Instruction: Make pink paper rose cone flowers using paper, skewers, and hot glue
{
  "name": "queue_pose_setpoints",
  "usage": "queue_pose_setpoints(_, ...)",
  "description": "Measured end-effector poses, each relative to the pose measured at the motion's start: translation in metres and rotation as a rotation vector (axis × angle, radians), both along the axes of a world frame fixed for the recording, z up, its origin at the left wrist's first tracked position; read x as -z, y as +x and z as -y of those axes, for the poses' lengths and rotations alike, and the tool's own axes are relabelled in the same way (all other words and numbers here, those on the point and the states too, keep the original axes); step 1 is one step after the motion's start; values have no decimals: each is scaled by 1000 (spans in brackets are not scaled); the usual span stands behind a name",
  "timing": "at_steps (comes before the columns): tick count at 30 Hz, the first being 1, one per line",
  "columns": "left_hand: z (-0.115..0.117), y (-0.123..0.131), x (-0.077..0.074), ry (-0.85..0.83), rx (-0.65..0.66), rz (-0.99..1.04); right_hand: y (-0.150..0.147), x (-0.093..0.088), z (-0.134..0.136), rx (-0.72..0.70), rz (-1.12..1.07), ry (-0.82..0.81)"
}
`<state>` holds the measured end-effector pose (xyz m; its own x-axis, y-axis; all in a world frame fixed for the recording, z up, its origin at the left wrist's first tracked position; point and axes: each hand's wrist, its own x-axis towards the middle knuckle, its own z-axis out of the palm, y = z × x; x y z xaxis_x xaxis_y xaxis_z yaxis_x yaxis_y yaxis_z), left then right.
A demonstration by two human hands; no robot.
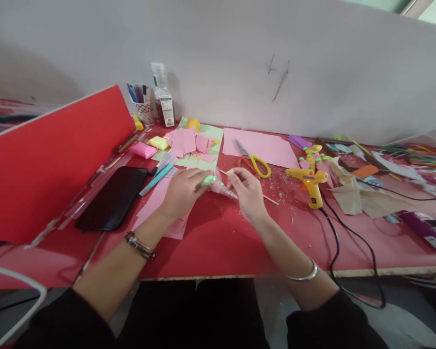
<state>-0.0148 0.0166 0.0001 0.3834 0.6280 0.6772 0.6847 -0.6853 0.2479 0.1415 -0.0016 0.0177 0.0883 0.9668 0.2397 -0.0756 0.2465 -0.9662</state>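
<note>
My left hand (184,188) is closed around a small checked paper cone (224,190) with a light green lump (208,180) at its wide end. Something clear, like plastic film, shows around the lump. Close beside it, the fingers of my right hand (247,189) are pinched together at a thin wooden stick (271,199). The stick shows on both sides of that hand, its pale tip near the cone's top. Behind my hands lie scissors (255,162) with yellow and orange handles. Pink paper (176,229) lies under my left forearm.
A yellow glue gun (310,184) stands at right, its black cord (336,232) hanging over the table edge. At left are a black phone (112,198), a teal marker-like stick (156,179) and a red board (58,160). A bottle (165,104) and pen cup (144,109) stand behind.
</note>
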Motion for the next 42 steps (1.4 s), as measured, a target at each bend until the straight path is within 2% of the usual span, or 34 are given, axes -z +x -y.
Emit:
queue_pose_setpoints(2,0,-2,-3,-89,-54,26,2,0,-2,45,-112,-17)
queue_pose_setpoints(5,1,-5,-10,-209,-146,24,4,0,-4,21,-198,-64)
queue_pose_setpoints(9,2,-6,-15,-316,-259,-12,3,0,-3,-34,-172,-101)
queue_pose_setpoints(13,-1,-8,-12,-352,-317,-35,2,-1,-2,-36,-93,-130)
queue_pose_setpoints(19,-4,-11,-6,-303,-357,-27,4,-1,-1,-76,-91,-143)
queue_pose_setpoints(27,-2,-10,-9,-350,-402,-89,4,-1,-3,-70,-94,-150)
queue_pose_setpoints(34,-1,-12,-8,-338,-353,-128,4,-1,-2,-81,-66,-141)
queue_pose_setpoints(42,-3,-11,-6,-312,-342,-116,4,-1,-2,-8,-64,-198)
